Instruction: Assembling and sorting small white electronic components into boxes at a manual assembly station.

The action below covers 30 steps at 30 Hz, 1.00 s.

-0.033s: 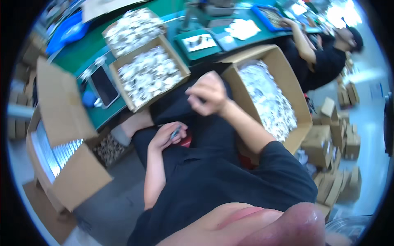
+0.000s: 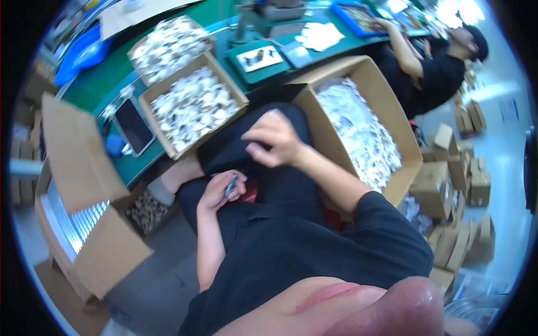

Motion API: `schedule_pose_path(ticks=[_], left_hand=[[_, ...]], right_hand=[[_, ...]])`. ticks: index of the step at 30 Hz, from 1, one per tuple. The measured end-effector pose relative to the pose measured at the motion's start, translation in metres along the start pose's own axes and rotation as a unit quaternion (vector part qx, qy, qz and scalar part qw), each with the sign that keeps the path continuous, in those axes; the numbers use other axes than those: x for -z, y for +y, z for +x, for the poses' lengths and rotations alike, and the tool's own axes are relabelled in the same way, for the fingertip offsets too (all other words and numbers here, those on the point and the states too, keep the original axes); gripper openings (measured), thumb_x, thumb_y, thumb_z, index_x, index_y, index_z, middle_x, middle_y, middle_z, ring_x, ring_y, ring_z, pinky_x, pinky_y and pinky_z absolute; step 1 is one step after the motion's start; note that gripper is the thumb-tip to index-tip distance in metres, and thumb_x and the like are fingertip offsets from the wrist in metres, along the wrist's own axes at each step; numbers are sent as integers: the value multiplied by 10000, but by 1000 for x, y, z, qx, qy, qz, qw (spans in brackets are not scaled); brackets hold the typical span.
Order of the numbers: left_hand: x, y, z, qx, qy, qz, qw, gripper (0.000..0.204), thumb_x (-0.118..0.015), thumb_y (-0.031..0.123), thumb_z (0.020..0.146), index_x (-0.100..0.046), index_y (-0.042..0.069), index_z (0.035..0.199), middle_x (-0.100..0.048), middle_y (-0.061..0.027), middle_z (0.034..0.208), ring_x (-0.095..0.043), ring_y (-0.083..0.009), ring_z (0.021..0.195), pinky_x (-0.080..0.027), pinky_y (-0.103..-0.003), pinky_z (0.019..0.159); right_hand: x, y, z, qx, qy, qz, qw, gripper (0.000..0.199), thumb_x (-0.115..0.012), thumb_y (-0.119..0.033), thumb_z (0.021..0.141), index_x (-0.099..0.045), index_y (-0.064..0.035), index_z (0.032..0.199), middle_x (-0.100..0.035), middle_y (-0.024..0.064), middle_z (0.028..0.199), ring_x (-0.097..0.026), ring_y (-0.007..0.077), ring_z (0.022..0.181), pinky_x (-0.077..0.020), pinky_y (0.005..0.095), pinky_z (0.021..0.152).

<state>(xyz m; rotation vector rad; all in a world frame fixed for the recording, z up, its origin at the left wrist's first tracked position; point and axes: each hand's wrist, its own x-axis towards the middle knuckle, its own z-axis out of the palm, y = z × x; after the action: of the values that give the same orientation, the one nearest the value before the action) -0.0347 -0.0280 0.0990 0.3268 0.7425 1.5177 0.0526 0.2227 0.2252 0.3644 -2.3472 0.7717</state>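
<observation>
Looking at one small dark piece (image 2: 230, 185) w/ a paler streak, held in the left hand (image 2: 217, 193) just above the dark trousers (image 2: 224, 148). Can't tell exactly what kind, too small + blurry. Prob light, going by size vs the fingers. Seems stiff, no bend or sag visible. Maybe a bit slick if metal or hard plastic, but can't confirm material from here. Doesn't look esp fragile, tho wouldn't crush down on such a thin shape. Best held by the long sides, b/w thumb and fingertips, ends left free. Gripped rn w/ left fingers curled round, one end showing.

Next, up and to the right: the right hand (image 2: 273, 138), half curled, thumb and index apart, nothing visible b/w them. Pretty blurry, so can't rule out smth tiny.

Further out, past the left hand: an open cardboard box (image 2: 228, 78) heaped w/ white pieces (image 2: 193, 103). Off to the right, a bigger carton (image 2: 386, 95) w/ more white bits and clear plastic (image 2: 347, 106). Over on the left, a phone-like slab (image 2: 134, 126) on the green bench (image 2: 119, 66). Way up top right, a co-worker (image 2: 440, 84), w/ the co-worker's hand (image 2: 383, 24) at a blue tray (image 2: 343, 20).
</observation>
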Motion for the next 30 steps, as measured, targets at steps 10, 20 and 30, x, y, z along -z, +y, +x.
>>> schedule_pose_path(ticks=[10, 20, 30], left_hand=[[-34, 15, 35, -23, -41, 103, 994, 396, -499, 378, 1084, -609, -2, 1062, -683, -135, 836, -520, -83, 593, -424, -225, 573], [-29, -15, 16, -6, -73, -96, 993, 301, -506, 279, 1069, -623, 5, 1027, -673, -124, 857, -519, -106, 607, -404, -248, 553], [18, -75, 49, 25, 144, -62, 987, 247, -512, 252, 925, -583, 64, 779, -511, -33, 644, -423, -127, 471, -318, -268, 448]], right_hand=[[-14, -13, -57, -214, -165, 252, 929, 245, -781, -181, 891, -720, -7, 1052, -656, 103, 1009, -660, 209, 885, -539, 326, 786], [16, 40, -13, -329, 74, 327, 883, 154, -766, -95, 862, -679, -27, 970, -654, 12, 849, -638, 75, 741, -539, 249, 636], [39, 147, 79, -243, 160, -78, 954, 325, -792, -209, 840, -701, 29, 1041, -673, 101, 840, -655, 178, 684, -546, 316, 599]])
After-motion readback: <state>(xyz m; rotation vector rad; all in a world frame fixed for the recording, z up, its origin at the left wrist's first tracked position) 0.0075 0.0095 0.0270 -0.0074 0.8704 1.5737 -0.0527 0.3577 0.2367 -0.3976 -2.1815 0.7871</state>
